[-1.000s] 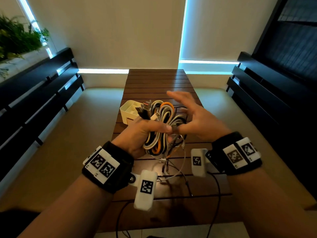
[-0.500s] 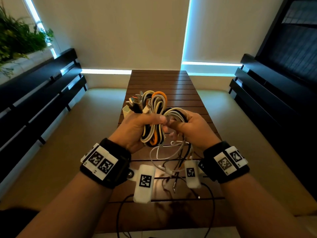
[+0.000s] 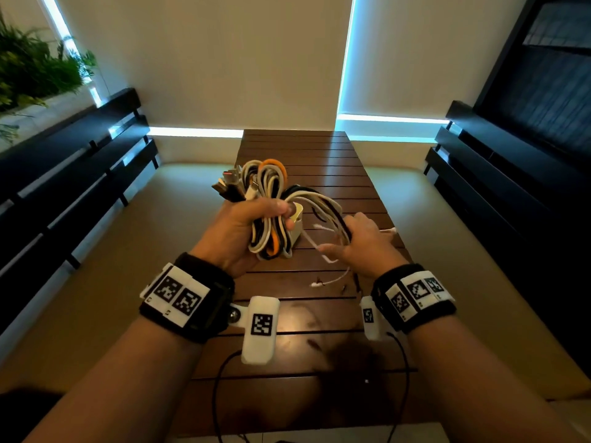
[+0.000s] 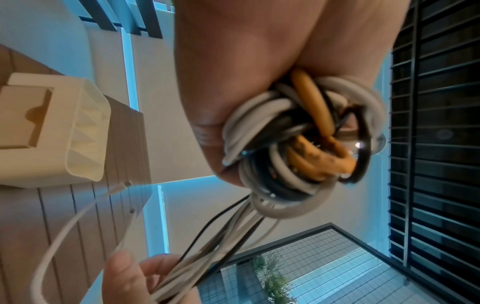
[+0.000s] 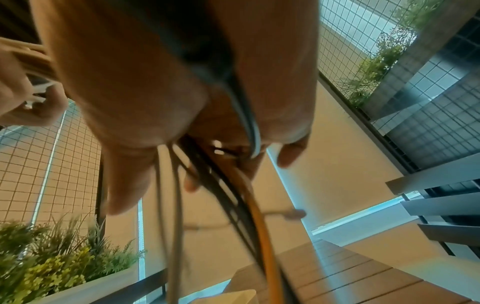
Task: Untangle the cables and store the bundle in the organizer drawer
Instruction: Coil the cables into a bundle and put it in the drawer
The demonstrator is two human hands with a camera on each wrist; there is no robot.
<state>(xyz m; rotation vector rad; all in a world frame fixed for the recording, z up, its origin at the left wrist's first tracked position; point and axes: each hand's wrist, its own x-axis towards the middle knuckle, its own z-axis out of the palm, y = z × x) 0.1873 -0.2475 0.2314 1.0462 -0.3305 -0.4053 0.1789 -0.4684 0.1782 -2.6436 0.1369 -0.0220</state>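
White, black and orange cable bundle (image 3: 268, 210) sits clamped in your left hand (image 3: 238, 233), above the counter (image 3: 319, 174). Right hand (image 3: 363, 243) pinches loose strands (image 3: 323, 206). Untangling underway; next, draw one strand free.

Head looks down; close wrist views share cables (image 3: 271, 199).

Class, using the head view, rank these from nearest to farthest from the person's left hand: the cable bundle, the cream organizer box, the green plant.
1. Coiled white, black and orange cable bundle: gripped in left hand.
2. Cream plastic organizer box: just right, behind the bundle.
3. Green leafy plant: far upper left.
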